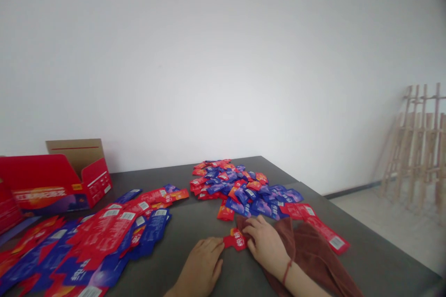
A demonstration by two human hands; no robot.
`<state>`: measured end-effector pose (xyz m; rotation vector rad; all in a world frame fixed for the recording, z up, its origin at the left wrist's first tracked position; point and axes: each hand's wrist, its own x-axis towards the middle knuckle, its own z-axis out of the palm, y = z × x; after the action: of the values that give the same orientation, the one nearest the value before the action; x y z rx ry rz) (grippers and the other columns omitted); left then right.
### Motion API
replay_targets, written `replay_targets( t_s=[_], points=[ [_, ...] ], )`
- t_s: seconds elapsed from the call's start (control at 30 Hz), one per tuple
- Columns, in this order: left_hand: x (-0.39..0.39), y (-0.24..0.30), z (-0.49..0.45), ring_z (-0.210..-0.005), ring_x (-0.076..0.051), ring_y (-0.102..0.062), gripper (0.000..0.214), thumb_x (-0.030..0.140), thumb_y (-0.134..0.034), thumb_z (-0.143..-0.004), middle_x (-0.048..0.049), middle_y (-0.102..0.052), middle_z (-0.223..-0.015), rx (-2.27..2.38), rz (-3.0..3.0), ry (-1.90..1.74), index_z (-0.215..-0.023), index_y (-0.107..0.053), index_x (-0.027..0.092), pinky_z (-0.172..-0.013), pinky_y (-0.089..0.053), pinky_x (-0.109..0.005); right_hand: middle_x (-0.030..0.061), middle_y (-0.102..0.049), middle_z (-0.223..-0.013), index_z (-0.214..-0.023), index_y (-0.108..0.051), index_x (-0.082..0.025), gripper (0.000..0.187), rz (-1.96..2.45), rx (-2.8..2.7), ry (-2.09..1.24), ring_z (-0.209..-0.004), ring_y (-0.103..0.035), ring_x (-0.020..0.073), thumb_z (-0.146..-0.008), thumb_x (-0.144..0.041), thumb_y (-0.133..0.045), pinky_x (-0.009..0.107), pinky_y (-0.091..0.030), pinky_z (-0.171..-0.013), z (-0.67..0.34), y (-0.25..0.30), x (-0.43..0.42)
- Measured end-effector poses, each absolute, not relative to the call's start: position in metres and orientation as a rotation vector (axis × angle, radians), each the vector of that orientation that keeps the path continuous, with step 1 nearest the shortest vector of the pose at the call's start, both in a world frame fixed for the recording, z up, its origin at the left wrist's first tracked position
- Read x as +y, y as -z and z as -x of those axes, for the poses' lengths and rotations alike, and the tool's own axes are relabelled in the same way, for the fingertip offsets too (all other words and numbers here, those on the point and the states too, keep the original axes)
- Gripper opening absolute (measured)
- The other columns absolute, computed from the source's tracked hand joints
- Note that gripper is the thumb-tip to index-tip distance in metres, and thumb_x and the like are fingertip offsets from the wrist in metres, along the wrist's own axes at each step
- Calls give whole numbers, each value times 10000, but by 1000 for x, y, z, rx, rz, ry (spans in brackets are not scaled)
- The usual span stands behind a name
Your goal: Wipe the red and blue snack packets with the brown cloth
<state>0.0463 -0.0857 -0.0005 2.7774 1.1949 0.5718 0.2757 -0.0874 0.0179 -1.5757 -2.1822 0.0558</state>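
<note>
A red sachet (237,240) lies between left hand (202,265) and right hand (266,243).

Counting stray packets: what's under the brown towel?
The brown towel lies on the dark table; a long red packet touches its far edge. Anything beneath the towel is covered from view.

One left hand (200,267) and one right hand (266,246) are counted at bottom centre of the frame, along with one red sachet (236,240) between them, one brown towel (310,255) at lower right, one heap of red and blue sachets (226,183) at upper centre, one spread of printed strips (101,236) at lower left, and one open red carton (52,185) at left.
</note>
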Motion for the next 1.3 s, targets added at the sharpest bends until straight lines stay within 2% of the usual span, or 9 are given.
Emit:
replay_targets(
  t_s=[0.23, 0.43, 0.77, 0.83, 0.9, 0.97, 1.13, 1.23, 1.3],
  points=[
    [-86, -3, -52, -1159, -238, -537, 461, 81, -479, -778, -63, -598, -1254, 1068, -2779, -635, -1210, -550, 227, -1028, -406, -424, 36, -635, -1045, -950, -691, -229, 250, 1424, -2383, -33, -1002, -475, 225, -787, -168, -512, 333, -359, -889, -244, -21, -88],
    [-88, -12, -52, -1199, -231, -513, 523, 53, -456, -772, -49, -580, -1297, 1070, -2809, -512, -1249, -536, 254, -1084, -314, -497, 4, -635, -1050, -962, -695, -262, 284, 1305, -2423, -113, -979, -501, 186, -828, -140, -476, 285, -371, -879, -264, -24, -98],
    [-85, -12, -59, -1180, -227, -519, 465, 154, -492, -818, -49, -588, -1276, 1105, -2774, -490, -1268, -536, 261, -1103, -274, -471, 39, -631, -939, -873, -680, -221, 238, 1607, -2174, -8, -940, -522, 206, -816, -136, -465, 295, -388, -834, -288, -18, -77],
    [-84, -11, -59, -1209, -229, -496, 447, 166, -490, -829, -51, -573, -1297, 1108, -2769, -488, -1263, -543, 260, -1113, -251, -473, 38, -631, -962, -972, -679, -228, 280, 1538, -2244, -14, -960, -510, 214, -797, -134, -481, 308, -379, -858, -271, -18, -75],
    [-84, -10, -58, -1210, -224, -494, 440, 169, -489, -834, -49, -577, -1287, 1114, -2762, -491, -1260, -547, 262, -1118, -239, -470, 43, -619, -1042, -1206, -599, -234, 451, 1451, -2298, -12, -997, -493, 226, -775, -136, -506, 327, -371, -886, -257, -18, -78],
    [-84, -11, -58, -1196, -214, -504, 436, 165, -482, -840, -45, -591, -1262, 1115, -2764, -499, -1259, -547, 265, -1119, -236, -463, 47, -596, -1089, -1323, -511, -253, 549, 1385, -2330, -27, -1013, -485, 229, -783, -154, -517, 336, -372, -895, -251, -17, -84],
    [-85, -13, -58, -1217, -210, -488, 462, 129, -451, -849, -54, -574, -1294, 1119, -2787, -472, -1291, -526, 238, -1110, -259, -457, 39, -569, -1038, -1127, -647, -284, 314, 1400, -2288, -154, -942, -525, 197, -832, -253, -545, 308, -410, -844, -274, -17, -104],
    [-84, -13, -57, -1215, -215, -489, 471, 108, -461, -830, -55, -567, -1306, 1131, -2789, -470, -1280, -536, 225, -1102, -274, -457, 55, -573, -1037, -1031, -659, -241, 266, 1491, -2190, -113, -938, -541, 198, -817, -184, -511, 319, -428, -842, -294, -16, -108],
    [-83, -11, -57, -1194, -209, -503, 463, 109, -473, -823, -47, -580, -1283, 1113, -2787, -498, -1263, -547, 232, -1098, -281, -445, 82, -568, -1144, -960, -645, -209, 242, 1544, -2126, -28, -1041, -523, 233, -772, -141, -510, 365, -413, -909, -303, -15, -104]
  ],
)
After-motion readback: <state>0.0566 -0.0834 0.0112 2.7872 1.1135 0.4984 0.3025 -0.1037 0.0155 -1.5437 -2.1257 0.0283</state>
